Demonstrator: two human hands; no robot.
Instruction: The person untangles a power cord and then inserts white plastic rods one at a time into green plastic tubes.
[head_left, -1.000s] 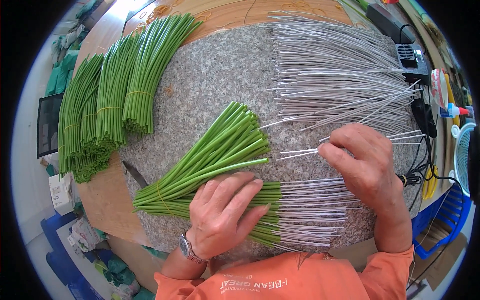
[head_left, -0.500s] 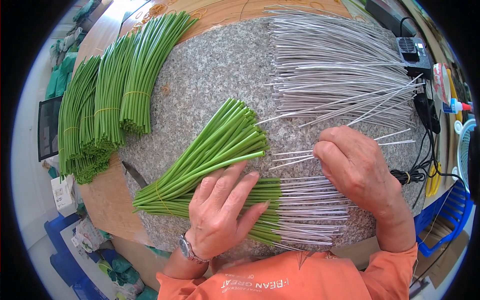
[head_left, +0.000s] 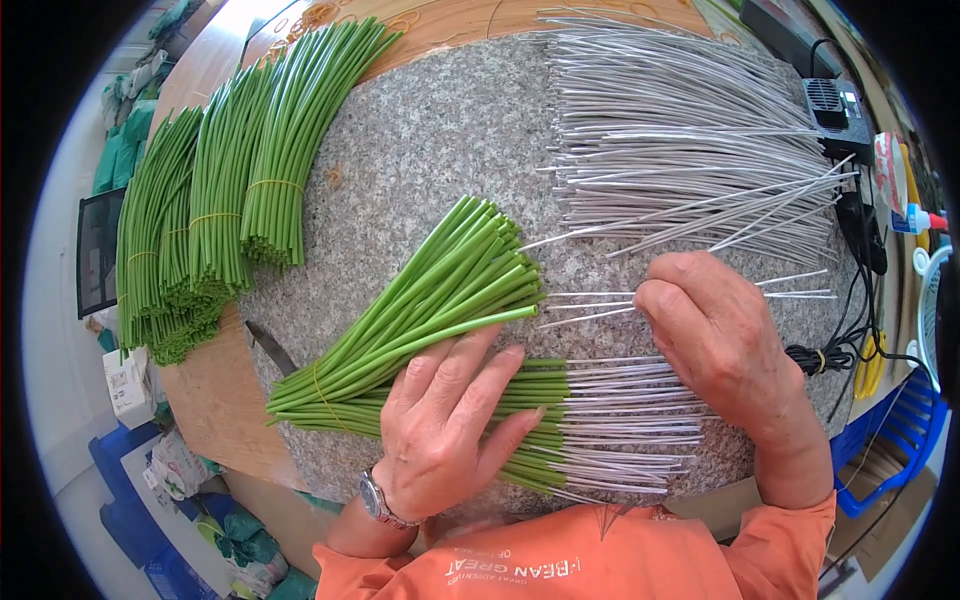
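Bundles of green tubes point(head_left: 272, 180), tied with thin bands, lie at the far left, across the wood of the worktop point(head_left: 225, 400) and a stone slab point(head_left: 430, 130). Right of them and nearer, a green bunch point(head_left: 430, 300), banded at its left end, splits into a far fan and a near layer. Its tubes look light, smooth and bendy, probably a bit slippery, so a flat press mid-length should steady them. The left hand point(head_left: 450, 415) lies open over the near layer, fingers spread, fingertips at the far fan's lowest tube. Pale wires point(head_left: 632, 430) jut right from the near layer. The right hand point(head_left: 715, 335) is pinched closed around a few loose wires point(head_left: 592, 315), tips leftward beside the fan's ends; thin and springy-looking, they should steer best held near the tip. Beyond, at far right, lies a grey wire pile point(head_left: 680, 140).
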